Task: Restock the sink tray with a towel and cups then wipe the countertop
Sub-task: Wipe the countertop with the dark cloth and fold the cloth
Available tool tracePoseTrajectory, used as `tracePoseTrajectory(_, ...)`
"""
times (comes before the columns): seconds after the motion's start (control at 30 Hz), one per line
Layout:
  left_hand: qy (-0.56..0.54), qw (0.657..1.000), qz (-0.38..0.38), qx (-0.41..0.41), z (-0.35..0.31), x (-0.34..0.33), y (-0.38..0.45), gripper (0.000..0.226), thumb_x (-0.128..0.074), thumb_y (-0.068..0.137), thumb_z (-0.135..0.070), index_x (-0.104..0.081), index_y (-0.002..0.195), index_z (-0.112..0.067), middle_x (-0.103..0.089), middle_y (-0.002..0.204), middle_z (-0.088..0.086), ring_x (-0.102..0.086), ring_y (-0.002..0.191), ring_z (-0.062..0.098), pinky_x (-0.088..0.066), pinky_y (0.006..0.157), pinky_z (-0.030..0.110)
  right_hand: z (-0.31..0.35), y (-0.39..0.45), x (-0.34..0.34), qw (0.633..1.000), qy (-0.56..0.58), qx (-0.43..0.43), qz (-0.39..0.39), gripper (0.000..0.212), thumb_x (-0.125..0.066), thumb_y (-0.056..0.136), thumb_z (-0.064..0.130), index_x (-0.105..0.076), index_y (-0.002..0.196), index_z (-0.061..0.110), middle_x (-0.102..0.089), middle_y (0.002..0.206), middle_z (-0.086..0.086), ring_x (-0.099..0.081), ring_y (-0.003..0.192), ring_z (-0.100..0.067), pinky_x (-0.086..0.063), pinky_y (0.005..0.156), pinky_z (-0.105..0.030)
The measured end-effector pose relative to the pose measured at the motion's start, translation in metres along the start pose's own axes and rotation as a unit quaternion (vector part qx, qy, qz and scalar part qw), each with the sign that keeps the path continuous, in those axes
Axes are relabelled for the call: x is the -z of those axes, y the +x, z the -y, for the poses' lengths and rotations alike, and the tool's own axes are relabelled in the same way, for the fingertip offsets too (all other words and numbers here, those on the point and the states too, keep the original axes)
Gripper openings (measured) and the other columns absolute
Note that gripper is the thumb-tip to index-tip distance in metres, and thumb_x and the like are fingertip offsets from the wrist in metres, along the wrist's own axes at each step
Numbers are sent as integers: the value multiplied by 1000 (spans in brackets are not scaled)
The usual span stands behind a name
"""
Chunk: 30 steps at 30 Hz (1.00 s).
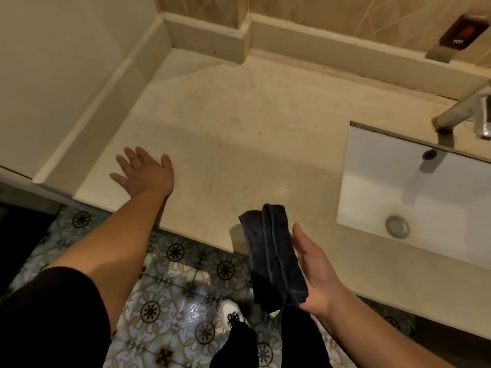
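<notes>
A beige stone countertop (239, 134) fills the middle of the view. My left hand (144, 172) lies flat on it near the front left corner, fingers spread, holding nothing. My right hand (316, 272) is at the counter's front edge, palm turned left, gripping a folded dark cloth (273, 253) that stands up from my palm and hangs partly over the edge. No tray, towel stack or cups are in view.
A white rectangular sink (414, 197) with a metal drain is sunk in the counter at the right, a metal faucet (462, 107) behind it. A raised ledge (207, 35) runs along the back and left walls. Patterned floor tiles (170, 296) lie below.
</notes>
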State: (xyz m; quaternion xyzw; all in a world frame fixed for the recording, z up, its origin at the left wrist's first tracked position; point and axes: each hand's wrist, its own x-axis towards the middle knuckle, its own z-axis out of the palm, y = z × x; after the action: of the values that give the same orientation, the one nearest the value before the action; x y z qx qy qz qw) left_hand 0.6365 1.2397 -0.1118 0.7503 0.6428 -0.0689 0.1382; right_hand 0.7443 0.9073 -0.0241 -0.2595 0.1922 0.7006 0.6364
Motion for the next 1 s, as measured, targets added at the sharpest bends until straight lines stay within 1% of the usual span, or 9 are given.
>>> tracePoseTrajectory(0.1,-1,1000,25,-18,5,8,0,77,-17,98,-59,-1,156,-10,7,165,11,9,150,31,5,117,59,12,-1,-15,996,-53,38,62,51,-50,99,38,-56,131,-1,-59,131,-24,-56,123,-36,-42,105,-46)
tracePoseTrajectory(0.23,-8,997,66,-43,14,25,1,73,-20,99,-57,-10,156,-12,1,166,11,2,151,31,-4,118,57,33,-4,-21,989,-117,66,52,54,-83,75,17,-62,122,2,-70,110,-24,-70,95,-35,-58,78,-45)
tracePoseTrajectory(0.37,-32,992,95,-72,4,44,-10,64,-26,101,-50,-37,145,-5,-31,154,18,-25,142,38,-23,113,56,53,-12,-31,971,-198,121,61,36,-69,83,14,-65,119,10,-69,107,-18,-69,90,-29,-59,76,-41)
tracePoseTrajectory(0.47,-103,982,102,-124,-24,63,-39,60,-33,103,-46,-34,149,-8,-31,157,15,-27,144,33,-23,116,48,71,-20,-39,931,-329,161,6,36,-64,86,12,-62,122,7,-67,113,-21,-67,95,-32,-57,79,-42)
tracePoseTrajectory(0.53,-201,956,104,-185,-52,85,-67,57,-41,102,-45,-36,150,-15,-35,157,7,-38,139,25,-30,114,35,86,-27,-49,851,-487,192,-42,30,-64,90,12,-59,120,10,-67,115,-17,-67,97,-27,-57,83,-42)
tracePoseTrajectory(0.63,-255,899,145,-325,-94,125,-113,53,-46,99,-49,-43,146,-24,-46,149,-6,-44,124,3,-33,89,3,107,-37,-68,635,-742,204,-74,24,-65,90,27,-52,111,25,-63,102,1,-63,88,-11,-53,81,-35)
tracePoseTrajectory(0.73,-205,848,239,-426,-123,156,-150,56,-52,95,-54,-45,144,-29,-53,143,-10,-49,122,-2,-36,97,12,120,-47,-87,484,-850,204,-39,23,-64,89,31,-48,106,36,-61,95,13,-58,82,-4,-50,72,-29)
tracePoseTrajectory(0.83,-119,836,267,-464,-136,177,-169,58,-64,90,-49,-50,140,-26,-63,128,-9,-57,117,4,-43,99,24,126,-59,-100,395,-887,239,-19,25,-63,89,29,-45,97,44,-57,91,21,-55,82,1,-42,65,-21)
tracePoseTrajectory(1.0,-16,809,261,-526,-143,192,-184,43,-67,88,-47,-61,127,-29,-65,110,-14,-58,103,3,-43,89,24,133,-80,-107,352,-892,278,-53,30,-66,85,28,-42,96,41,-57,93,17,-52,79,2,-36,59,-18)
